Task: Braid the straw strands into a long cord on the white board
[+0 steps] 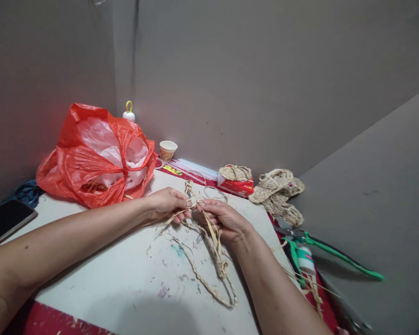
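Over the middle of the white board (118, 279), my left hand (171, 204) and my right hand (223, 218) meet with fingertips pinched on a braided straw cord (189, 188). A short woven end stands up above the fingers. Loose flat strands stick out to the left under my left hand and hang below my right hand. From there the cord runs down in a long loop, with a knotted lump (222, 267) on its right side, and lies on the board. My fingers partly hide the spot where the strands cross.
A red plastic bag (101, 158) stands at the back left, near a phone (9, 221). Along the back are a paper cup (168, 150), pale sticks (192, 168) and a red packet (235, 186). Woven straw soles (277, 190) and green-handled shears (342, 256) lie right.
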{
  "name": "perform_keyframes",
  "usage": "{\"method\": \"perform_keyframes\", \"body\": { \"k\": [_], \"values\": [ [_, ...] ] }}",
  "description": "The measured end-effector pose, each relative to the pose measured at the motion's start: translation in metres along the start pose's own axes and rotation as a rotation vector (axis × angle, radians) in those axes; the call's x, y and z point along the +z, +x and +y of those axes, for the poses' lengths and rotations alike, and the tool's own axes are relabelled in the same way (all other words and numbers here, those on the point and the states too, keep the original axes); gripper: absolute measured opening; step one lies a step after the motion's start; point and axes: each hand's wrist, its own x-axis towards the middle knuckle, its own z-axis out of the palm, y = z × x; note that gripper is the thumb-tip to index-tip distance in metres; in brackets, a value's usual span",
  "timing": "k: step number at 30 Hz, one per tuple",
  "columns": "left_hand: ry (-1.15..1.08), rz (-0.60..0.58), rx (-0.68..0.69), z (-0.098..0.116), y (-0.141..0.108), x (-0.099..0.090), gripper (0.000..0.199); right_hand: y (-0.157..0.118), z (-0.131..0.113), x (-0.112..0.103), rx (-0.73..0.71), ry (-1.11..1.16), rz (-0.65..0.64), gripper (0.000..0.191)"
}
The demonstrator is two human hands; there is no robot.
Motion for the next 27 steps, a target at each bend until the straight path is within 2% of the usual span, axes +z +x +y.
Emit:
{"method": "perform_keyframes", "body": {
  "k": [6, 9, 14, 17, 21, 27],
  "values": [
    [0.102, 0.013, 0.003, -0.001, 0.003, 0.004, 0.025, 0.0, 0.001, 0.0, 0.018, -0.023, -0.02, 0.022],
    [0.108, 0.058, 0.018, -0.003, 0.005, 0.006, 0.017, 0.0, 0.001, 0.001, 0.023, -0.031, -0.02, 0.023],
    [0.109, 0.17, 0.131, -0.002, 0.004, 0.004, 0.003, 0.0, 0.001, 0.002, 0.019, -0.037, -0.006, 0.025],
    [0.084, 0.155, 0.169, -0.001, 0.002, 0.005, 0.01, 0.001, 0.001, 0.002, 0.031, -0.047, -0.003, 0.024],
    [0.002, 0.095, 0.125, -0.002, -0.001, 0.01, 0.012, 0.001, 0.002, 0.004, 0.042, -0.06, -0.006, 0.024],
    [-0.07, 0.144, 0.047, -0.004, 0.003, 0.01, 0.012, 0.001, 0.002, 0.005, 0.04, -0.059, 0.007, 0.024]
  ]
}}
